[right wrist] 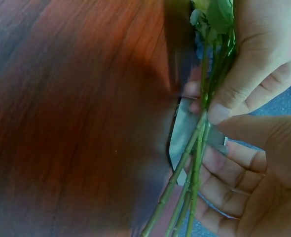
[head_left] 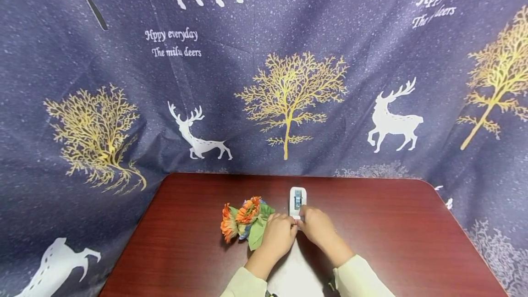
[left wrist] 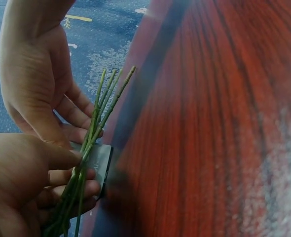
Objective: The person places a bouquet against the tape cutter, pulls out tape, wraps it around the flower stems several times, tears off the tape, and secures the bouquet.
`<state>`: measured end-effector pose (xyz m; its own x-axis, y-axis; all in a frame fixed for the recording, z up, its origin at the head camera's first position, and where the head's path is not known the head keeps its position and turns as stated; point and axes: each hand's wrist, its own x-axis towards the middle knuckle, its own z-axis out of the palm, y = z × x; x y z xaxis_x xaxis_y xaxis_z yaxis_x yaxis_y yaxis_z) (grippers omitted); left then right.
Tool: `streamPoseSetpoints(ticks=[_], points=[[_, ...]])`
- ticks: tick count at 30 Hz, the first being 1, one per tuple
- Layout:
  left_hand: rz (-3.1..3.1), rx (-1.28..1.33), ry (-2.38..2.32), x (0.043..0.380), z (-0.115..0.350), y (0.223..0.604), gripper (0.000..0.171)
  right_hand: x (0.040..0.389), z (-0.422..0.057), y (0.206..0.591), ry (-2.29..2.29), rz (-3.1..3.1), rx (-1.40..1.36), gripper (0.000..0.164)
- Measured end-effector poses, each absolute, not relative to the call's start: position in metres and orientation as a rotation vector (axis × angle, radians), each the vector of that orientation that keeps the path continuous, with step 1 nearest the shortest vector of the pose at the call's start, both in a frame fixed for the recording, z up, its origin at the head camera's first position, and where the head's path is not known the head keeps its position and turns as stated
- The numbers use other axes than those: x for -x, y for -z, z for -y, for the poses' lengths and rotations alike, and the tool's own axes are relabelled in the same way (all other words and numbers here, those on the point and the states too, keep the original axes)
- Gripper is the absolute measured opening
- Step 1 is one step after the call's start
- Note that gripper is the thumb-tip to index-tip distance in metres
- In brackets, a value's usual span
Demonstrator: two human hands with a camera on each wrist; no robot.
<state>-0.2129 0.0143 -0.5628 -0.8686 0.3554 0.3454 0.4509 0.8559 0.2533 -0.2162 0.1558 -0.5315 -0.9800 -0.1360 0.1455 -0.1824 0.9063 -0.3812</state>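
A bunch of artificial-looking flowers with orange blooms (head_left: 249, 211) and green leaves lies to the left of the hands. The left hand (head_left: 278, 233) grips its thin green stems (right wrist: 197, 158), with the thumb pressed across them. Close against it, the right hand (head_left: 318, 227) has its fingers curled behind the stems and its thumb near the left thumb; its exact contact is partly hidden. Just beyond the hands is a white tape dispenser (head_left: 298, 195) with a blue middle. In the left wrist view, several cut stem ends (left wrist: 106, 94) stick out past the fingers.
All of this is on a dark red wood-grain table (head_left: 371, 223). Behind it hangs a dark blue cloth (head_left: 231, 81) printed with deer and trees. Pale sleeves (head_left: 363, 278) cover the forearms.
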Motion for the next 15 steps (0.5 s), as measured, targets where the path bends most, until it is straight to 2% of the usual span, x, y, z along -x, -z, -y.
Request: streamPoseSetpoints(ticks=[15], points=[[2.747, 0.611, 0.45, 0.2132, -0.0145, 0.5645, 0.012, 0.2153, -0.157, 0.533, -0.618, 2.932, -0.261, 0.019]])
